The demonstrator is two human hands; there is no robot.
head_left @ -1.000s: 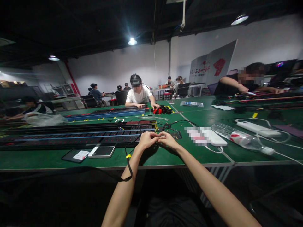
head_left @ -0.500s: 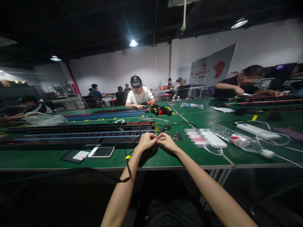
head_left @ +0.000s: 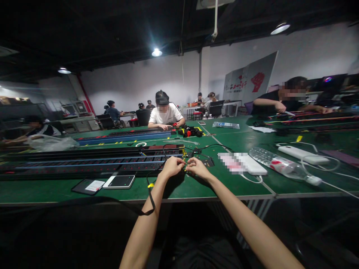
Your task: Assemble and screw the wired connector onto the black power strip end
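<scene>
My left hand (head_left: 171, 167) and my right hand (head_left: 198, 167) meet above the green table (head_left: 196, 186), fingertips pinched toward each other. Between them is a small part (head_left: 185, 166) too tiny to name. Both hands hover just in front of the right end of long black power strips (head_left: 92, 160) with red switches. A black cable (head_left: 150, 186) with a yellow tag loops past my left wrist and over the table's edge.
A phone (head_left: 119, 181) and a dark card (head_left: 87, 185) lie left of my hands. A white power bank (head_left: 246, 164), a plastic bottle (head_left: 280, 164) and white cables lie to the right. A person in white (head_left: 165, 114) sits across; others work at the right and left.
My hands stayed together, fingers working on the small part; they parted slightly at the fingertips. The view shifted a little.
</scene>
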